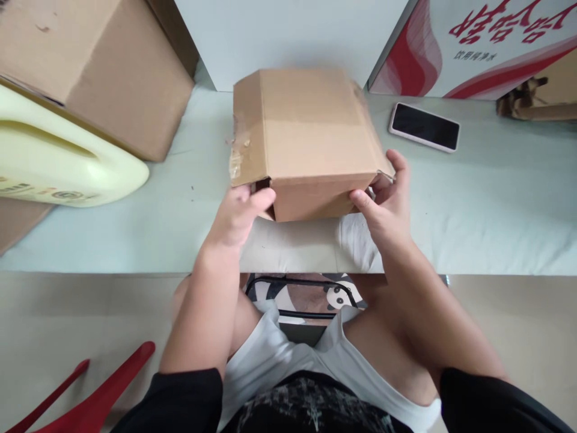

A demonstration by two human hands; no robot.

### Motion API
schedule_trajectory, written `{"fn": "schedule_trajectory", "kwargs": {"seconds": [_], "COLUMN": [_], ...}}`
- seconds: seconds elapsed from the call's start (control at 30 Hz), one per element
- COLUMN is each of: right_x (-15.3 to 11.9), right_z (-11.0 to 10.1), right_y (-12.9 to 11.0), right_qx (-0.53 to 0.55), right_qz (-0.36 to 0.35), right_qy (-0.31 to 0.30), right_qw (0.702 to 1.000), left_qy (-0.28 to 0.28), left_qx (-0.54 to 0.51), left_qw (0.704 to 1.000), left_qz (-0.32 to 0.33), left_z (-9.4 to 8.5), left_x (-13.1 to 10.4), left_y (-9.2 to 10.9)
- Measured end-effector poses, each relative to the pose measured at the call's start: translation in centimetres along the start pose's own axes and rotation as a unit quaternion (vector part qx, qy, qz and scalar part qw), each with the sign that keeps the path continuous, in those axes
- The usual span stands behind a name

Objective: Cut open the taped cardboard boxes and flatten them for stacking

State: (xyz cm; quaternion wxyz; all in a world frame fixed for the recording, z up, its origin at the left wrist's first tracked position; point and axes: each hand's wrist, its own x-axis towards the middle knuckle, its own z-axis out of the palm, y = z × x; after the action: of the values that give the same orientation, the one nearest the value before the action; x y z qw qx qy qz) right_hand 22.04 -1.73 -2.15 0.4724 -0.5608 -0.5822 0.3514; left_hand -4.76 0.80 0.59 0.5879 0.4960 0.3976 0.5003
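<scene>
A brown cardboard box point(315, 126) rests on the pale green covered table in front of me, its near side facing my body. Both hands hold it at the near corners. My left hand point(238, 213) grips the left corner, thumb on the edge beside a dark gap, its other fingers partly hidden. My right hand point(387, 198) is closed around the right corner, with the thumb against the near face. The side flap on the left is torn and carries bits of clear tape.
A phone point(424, 127) lies right of the box. A pale yellow jug point(103, 162) and a large carton point(130, 78) stand at left. Behind are a white box point(293, 36) and a red-and-white carton point(415, 66). The table's near edge point(112, 272) runs above my legs.
</scene>
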Motion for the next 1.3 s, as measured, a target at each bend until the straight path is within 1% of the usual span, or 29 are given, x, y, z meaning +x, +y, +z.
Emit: {"fn": "schedule_trajectory", "kwargs": {"seconds": [0.07,0.13,0.23,0.33,0.4,0.5,0.57,0.67,0.77,0.87,0.93,1.03,1.1,1.17,1.3], "right_x": [0.3,0.6,0.6,0.4,0.2,0.1,0.1,0.1,0.0,-0.1,-0.1,-0.1,-0.1,-0.2,-0.2], "right_z": [-0.4,-0.8,-1.4,-1.7,-1.8,-1.8,-1.9,-1.9,-1.7,-1.7,-1.6,-1.5,-1.4,-1.3,-1.2], "right_y": [0.1,0.0,-0.6,-1.3,-1.5,-1.5,-1.3,-1.0,-0.9,-1.1,-1.3,-1.5,-1.7,-1.7,-1.8], "right_qx": [-0.011,-0.041,-0.091,-0.094,-0.074,-0.063,-0.068,-0.052,-0.044,-0.059,-0.067,-0.072,-0.074,-0.076,-0.07], "right_qz": [-0.016,-0.02,-0.002,0.001,-0.004,-0.01,-0.01,-0.001,0.002,0.007,0.013,0.014,0.017,0.022,0.018], "right_qy": [0.037,0.064,0.092,0.113,0.121,0.117,0.111,0.101,0.092,0.091,0.097,0.113,0.119,0.117,0.115], "right_qw": [0.999,0.997,0.992,0.989,0.99,0.991,0.991,0.994,0.995,0.994,0.993,0.991,0.99,0.99,0.991], "left_qy": [-0.013,0.015,0.067,0.094,0.112,0.131,0.133,0.127,0.107,0.093,0.112,0.169,0.197,0.209,0.183], "left_qx": [0.054,0.088,0.118,0.152,0.187,0.231,0.238,0.234,0.21,0.161,0.104,-0.016,-0.075,-0.104,-0.146], "left_qw": [0.998,0.995,0.989,0.983,0.976,0.964,0.962,0.964,0.972,0.982,0.988,0.985,0.977,0.972,0.971], "left_qz": [0.016,0.035,0.054,0.041,0.017,-0.014,-0.014,0.01,0.028,0.018,0.023,0.033,0.015,-0.008,-0.055], "left_z": [0.0,0.1,0.2,0.0,-0.1,-0.1,-0.1,0.1,0.2,0.1,-0.1,-0.4,-0.5,-0.5,-0.1], "left_x": [-0.2,-0.2,-0.1,-0.1,-0.3,-0.5,-0.7,-0.9,-0.9,-0.9,-0.8,-0.4,-0.1,0.1,0.2], "left_y": [-0.2,-0.4,-0.6,-0.5,-0.3,0.1,0.4,0.9,1.1,0.9,0.5,0.3,0.5,0.9,1.9]}}
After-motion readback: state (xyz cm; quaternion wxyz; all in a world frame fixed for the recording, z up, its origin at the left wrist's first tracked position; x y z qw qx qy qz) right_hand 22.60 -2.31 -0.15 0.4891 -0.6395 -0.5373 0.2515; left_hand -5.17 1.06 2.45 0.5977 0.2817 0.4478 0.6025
